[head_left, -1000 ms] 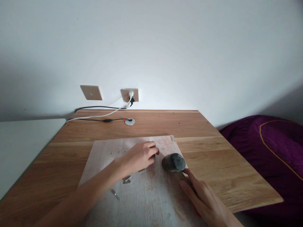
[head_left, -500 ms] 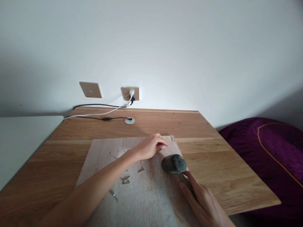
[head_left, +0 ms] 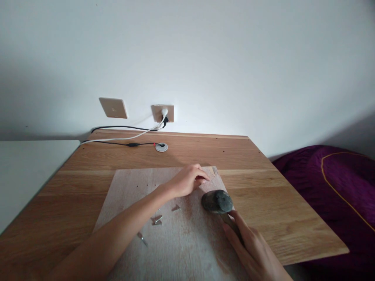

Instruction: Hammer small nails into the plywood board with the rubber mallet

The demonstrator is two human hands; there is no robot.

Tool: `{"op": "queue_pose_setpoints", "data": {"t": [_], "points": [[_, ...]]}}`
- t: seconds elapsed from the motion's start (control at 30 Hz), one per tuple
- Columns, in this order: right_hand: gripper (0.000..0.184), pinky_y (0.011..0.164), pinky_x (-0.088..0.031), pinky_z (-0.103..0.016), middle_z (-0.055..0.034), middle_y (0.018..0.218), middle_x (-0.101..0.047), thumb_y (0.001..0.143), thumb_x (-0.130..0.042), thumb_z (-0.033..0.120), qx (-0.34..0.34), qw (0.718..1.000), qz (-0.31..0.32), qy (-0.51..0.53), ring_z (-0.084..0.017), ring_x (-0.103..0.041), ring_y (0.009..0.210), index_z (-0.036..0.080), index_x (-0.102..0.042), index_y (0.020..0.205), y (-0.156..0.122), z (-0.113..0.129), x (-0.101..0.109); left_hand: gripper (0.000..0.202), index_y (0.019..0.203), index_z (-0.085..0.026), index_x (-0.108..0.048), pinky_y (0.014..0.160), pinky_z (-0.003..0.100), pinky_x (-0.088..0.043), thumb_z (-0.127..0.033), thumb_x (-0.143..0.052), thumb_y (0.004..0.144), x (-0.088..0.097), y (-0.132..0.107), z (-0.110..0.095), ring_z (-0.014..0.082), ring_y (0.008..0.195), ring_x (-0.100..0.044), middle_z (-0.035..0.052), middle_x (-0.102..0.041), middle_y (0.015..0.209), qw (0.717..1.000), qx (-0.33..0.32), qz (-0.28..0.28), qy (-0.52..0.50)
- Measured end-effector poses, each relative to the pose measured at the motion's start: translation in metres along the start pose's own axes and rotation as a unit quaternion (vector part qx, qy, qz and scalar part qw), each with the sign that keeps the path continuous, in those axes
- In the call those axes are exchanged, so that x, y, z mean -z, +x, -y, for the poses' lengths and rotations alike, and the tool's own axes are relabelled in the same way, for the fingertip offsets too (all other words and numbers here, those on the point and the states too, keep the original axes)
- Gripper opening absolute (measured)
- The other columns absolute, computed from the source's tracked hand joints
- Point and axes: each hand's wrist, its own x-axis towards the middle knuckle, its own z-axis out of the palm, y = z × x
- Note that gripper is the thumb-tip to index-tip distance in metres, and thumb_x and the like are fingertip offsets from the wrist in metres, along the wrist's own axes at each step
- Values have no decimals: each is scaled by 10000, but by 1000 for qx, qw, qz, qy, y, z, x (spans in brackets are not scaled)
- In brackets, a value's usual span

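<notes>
A pale, worn wooden board (head_left: 172,249) lies on the table beneath both hands. Near its far right corner, my left hand (head_left: 189,180) rests with thumb and fingertips drawn together in a pinch; whatever is between them is too small or hidden to make out. My right hand (head_left: 249,242) grips the handle of a rubber mallet (head_left: 217,201), whose dark head hovers over the board's right side, just below the left fingertips. Several small silvery metal fasteners, nails or screws (head_left: 158,220), lie scattered on the board beside my left forearm.
The wooden table (head_left: 281,218) runs back to a white wall. Cables (head_left: 123,138) cross its far left part, from a wall socket (head_left: 163,113) and a round grommet (head_left: 161,147). A white surface (head_left: 35,168) adjoins on the left, a purple cushion-like thing (head_left: 307,175) on the right.
The view has shifted very slightly. Both hands and the mallet keep nearly the same places over the board.
</notes>
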Motion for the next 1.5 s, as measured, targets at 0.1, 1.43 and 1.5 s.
{"op": "queue_pose_setpoints", "data": {"t": [0.1,1.43,1.5], "points": [[509,808,-591,-339,-100,1134,-841,1014,-474,647,2,1000,-3,-5,-346,-780,1103,260,-682,1271,0,0,0,192,1034,-168,-819,831,300,-532,-108,-645,976,0,-1,-1,184,892,-694,85,-740,993,1000,-4,3,3],[486,768,-554,-325,-102,1077,-830,1057,-430,568,26,999,27,-10,-280,-794,912,227,-630,1340,1,1,2,239,978,-156,-817,811,276,-576,-6,-703,830,-6,-3,5,204,897,-751,96,-801,1037,995,21,-6,-93],[487,755,-554,-321,-99,1080,-833,1051,-436,571,27,999,19,-8,-281,-798,908,226,-644,1325,1,1,2,269,985,-155,-813,820,277,-578,17,-684,822,-6,-3,6,204,912,-751,95,-799,1044,995,18,-4,-94]]}}
